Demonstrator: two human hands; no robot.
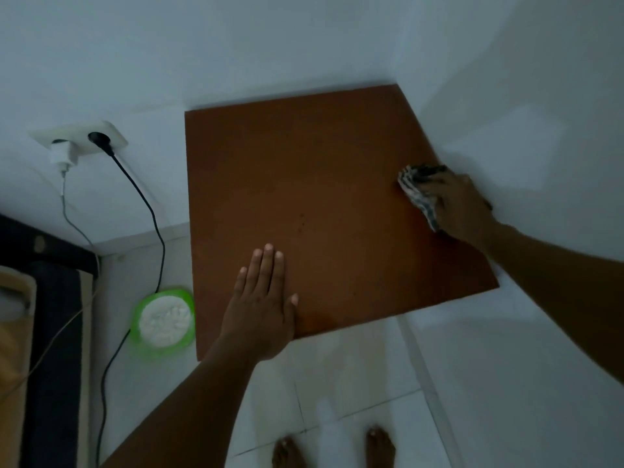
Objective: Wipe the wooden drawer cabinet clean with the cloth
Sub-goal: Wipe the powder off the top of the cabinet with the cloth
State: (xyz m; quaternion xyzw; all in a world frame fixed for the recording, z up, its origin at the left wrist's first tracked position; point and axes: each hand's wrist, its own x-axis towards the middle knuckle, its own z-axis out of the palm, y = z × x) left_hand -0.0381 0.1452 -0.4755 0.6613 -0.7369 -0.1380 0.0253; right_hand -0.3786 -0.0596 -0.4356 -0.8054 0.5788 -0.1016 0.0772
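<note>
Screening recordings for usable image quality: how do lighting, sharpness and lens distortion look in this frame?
Head view: dim, bluish light without glare, so the cabinet top reads dark brown. Head view: the right hand and its cloth are smeared; the left hand is sharper. Head view: the wide-angle lens splays the cabinet's edges.
</note>
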